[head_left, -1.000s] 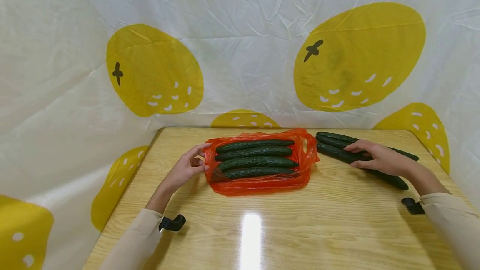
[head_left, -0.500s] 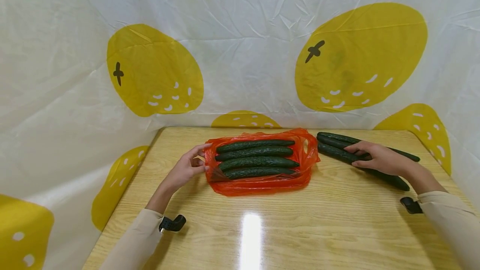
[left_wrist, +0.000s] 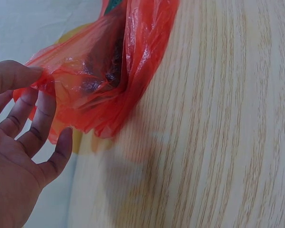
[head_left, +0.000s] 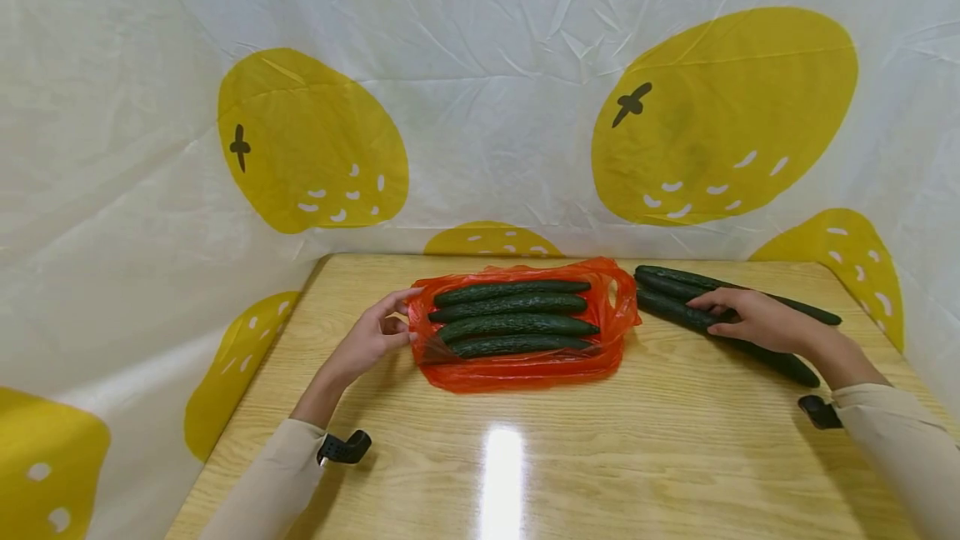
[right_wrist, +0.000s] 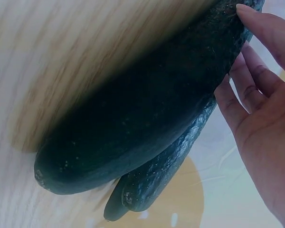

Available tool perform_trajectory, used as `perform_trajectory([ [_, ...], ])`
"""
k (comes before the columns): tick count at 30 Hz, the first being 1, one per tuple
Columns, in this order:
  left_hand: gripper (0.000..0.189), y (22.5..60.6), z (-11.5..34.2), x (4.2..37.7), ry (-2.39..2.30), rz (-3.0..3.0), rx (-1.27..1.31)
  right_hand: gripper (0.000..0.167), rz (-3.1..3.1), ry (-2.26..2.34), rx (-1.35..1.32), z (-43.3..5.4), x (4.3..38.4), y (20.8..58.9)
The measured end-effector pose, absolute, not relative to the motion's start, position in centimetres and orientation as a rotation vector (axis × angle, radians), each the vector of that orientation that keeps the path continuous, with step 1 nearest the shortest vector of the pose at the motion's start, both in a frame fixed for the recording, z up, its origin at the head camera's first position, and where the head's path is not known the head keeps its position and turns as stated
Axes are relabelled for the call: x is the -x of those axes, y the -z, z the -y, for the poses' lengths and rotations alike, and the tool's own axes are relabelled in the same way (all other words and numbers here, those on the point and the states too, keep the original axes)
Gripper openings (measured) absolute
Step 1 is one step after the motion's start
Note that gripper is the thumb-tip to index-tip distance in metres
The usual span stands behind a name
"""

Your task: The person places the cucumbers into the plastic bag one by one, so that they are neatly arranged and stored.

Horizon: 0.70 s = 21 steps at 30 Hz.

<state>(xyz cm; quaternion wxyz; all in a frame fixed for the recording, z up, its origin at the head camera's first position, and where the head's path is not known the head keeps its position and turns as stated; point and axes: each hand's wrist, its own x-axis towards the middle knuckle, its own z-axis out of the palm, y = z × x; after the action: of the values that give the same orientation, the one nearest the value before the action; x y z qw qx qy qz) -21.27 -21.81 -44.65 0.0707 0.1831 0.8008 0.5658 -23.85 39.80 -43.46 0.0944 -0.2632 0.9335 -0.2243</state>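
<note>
An orange-red plastic bag [head_left: 517, 377] lies flat on the table, with several dark green cucumbers [head_left: 517, 324] in a row on or inside it; part of the film covers the nearest one. At the bag's left end, my left hand [head_left: 372, 330] pinches its edge between thumb and fingers, as the left wrist view also shows. To the right of the bag, three more cucumbers lie close together. My right hand [head_left: 768, 322] holds the nearest cucumber [head_left: 780, 363], thumb on the near side and fingers over the other. Behind it is the rear cucumber [head_left: 678, 275]; the middle one is partly hidden.
The pale wooden table [head_left: 600, 457] carries a bright light reflection near the front. A white cloth [head_left: 495, 140] with yellow fruit prints hangs behind and at both sides. Dark devices sit at both wrists.
The nearest cucumber's right end has swung slightly toward the front edge, with my right hand on it. My left hand and the bag stay as they were.
</note>
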Motion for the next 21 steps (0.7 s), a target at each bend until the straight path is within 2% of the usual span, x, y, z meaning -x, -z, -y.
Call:
perform_trajectory([
  [21, 0.066, 44.65, 21.82, 21.22, -1.703, -2.402, -0.562, 0.052, -2.763, 0.573, 0.809, -39.68, 24.06, 43.51],
])
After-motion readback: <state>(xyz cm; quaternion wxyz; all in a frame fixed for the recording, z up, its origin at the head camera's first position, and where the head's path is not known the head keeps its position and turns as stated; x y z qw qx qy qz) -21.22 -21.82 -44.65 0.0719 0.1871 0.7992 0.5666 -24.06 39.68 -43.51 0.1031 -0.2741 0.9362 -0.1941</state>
